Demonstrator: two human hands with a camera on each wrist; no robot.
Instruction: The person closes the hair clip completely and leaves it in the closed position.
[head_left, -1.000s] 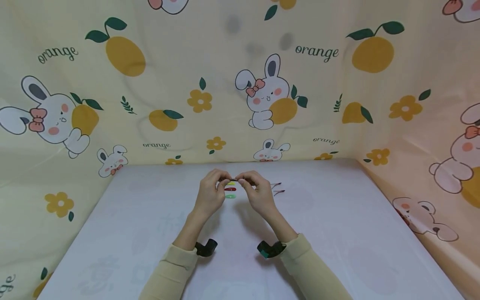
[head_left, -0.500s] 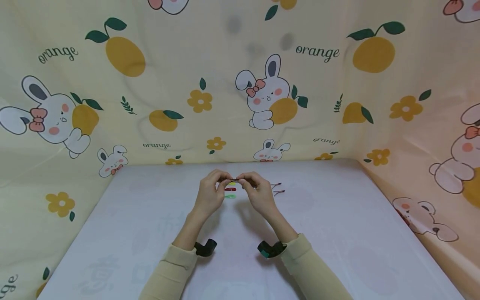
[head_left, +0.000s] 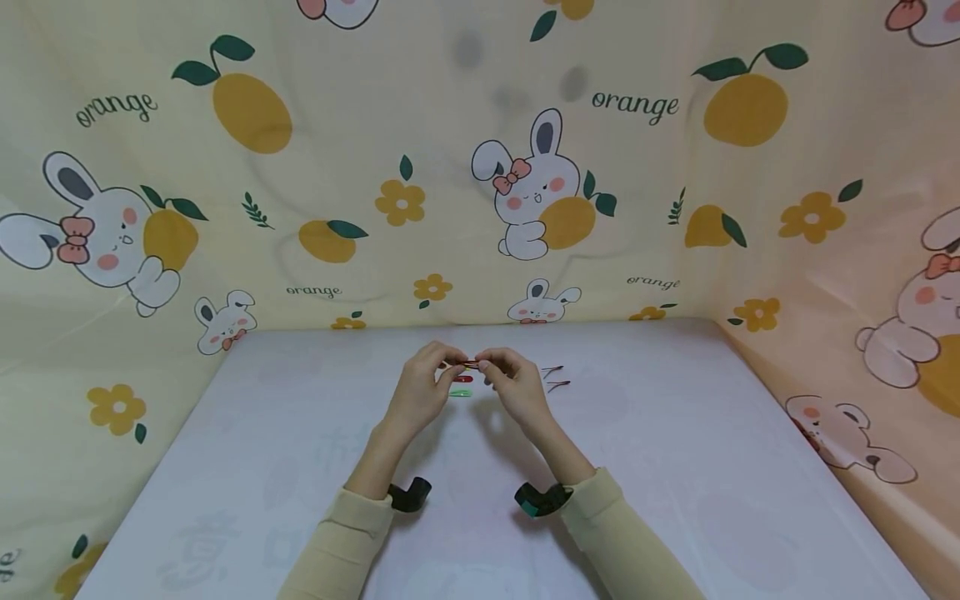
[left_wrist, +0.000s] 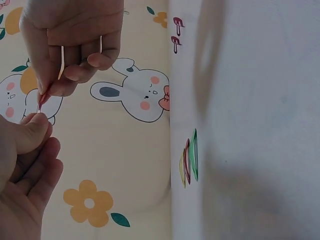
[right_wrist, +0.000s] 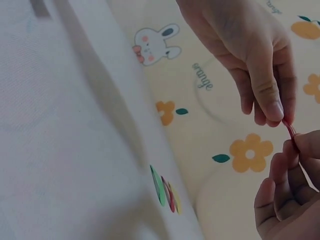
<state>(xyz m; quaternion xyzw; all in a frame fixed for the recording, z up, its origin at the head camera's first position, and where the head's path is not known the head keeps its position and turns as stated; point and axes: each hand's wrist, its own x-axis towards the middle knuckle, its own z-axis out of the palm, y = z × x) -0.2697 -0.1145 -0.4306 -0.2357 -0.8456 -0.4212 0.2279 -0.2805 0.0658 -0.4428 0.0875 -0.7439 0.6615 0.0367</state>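
A red snap hair clip (head_left: pixel 471 364) is held up above the far part of the table between both hands. My left hand (head_left: pixel 420 387) pinches one end with thumb and fingers. My right hand (head_left: pixel 519 390) pinches the other end. In the left wrist view, a short stretch of the clip (left_wrist: pixel 41 102) shows between the fingertips; in the right wrist view, the clip (right_wrist: pixel 291 132) looks split into thin strips. Beneath the hands lie a green clip (head_left: pixel 460 393), another red clip (head_left: pixel 463 379) and a yellow clip (left_wrist: pixel 182 170), side by side.
Two dark red hair clips (head_left: pixel 558 383) lie on the white table (head_left: pixel 660 467) just right of my right hand, with their parts spread. Behind the table's far edge hangs a cream curtain (head_left: pixel 450 250) printed with rabbits and oranges. Another curtain side stands at right.
Both hands have sunk slightly, and more of the red clip shows between them, its strips now apart. The yellow clip has become mostly hidden behind the hands in the head view.
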